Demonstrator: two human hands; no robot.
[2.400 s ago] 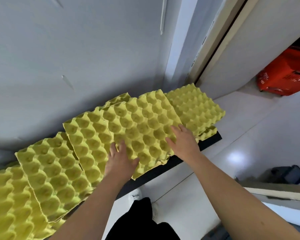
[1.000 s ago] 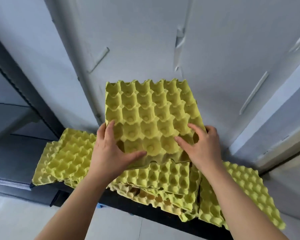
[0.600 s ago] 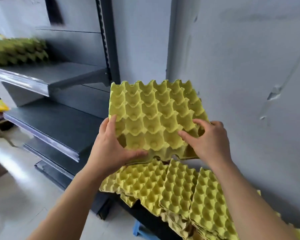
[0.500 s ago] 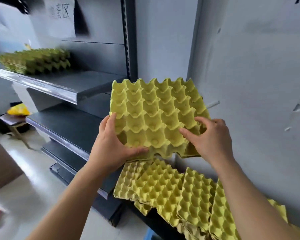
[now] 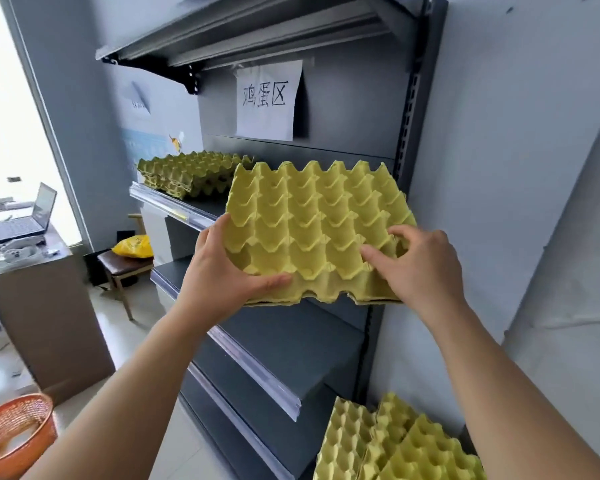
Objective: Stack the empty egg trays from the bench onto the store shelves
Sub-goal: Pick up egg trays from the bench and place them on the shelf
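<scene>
I hold a yellow egg tray (image 5: 312,223) in the air in front of the grey store shelves (image 5: 274,337). My left hand (image 5: 222,275) grips its near left corner, thumb on top. My right hand (image 5: 420,268) grips the near right edge with fingers curled into the cups. A thin second tray edge shows under the held one. A stack of egg trays (image 5: 187,173) lies on the upper shelf at the left, behind the held tray. More loose egg trays (image 5: 388,445) lie low at the bottom right.
A paper sign (image 5: 267,98) hangs on the shelf's back panel. A stool with a yellow bag (image 5: 132,245) stands left of the shelves. Further left are a desk with a laptop (image 5: 25,220) and an orange basket (image 5: 11,431) on the floor.
I have lifted the tray off the bench pile and turned left towards the shelves. The tray has risen to the level of the upper shelf; both hands keep the same grip.
</scene>
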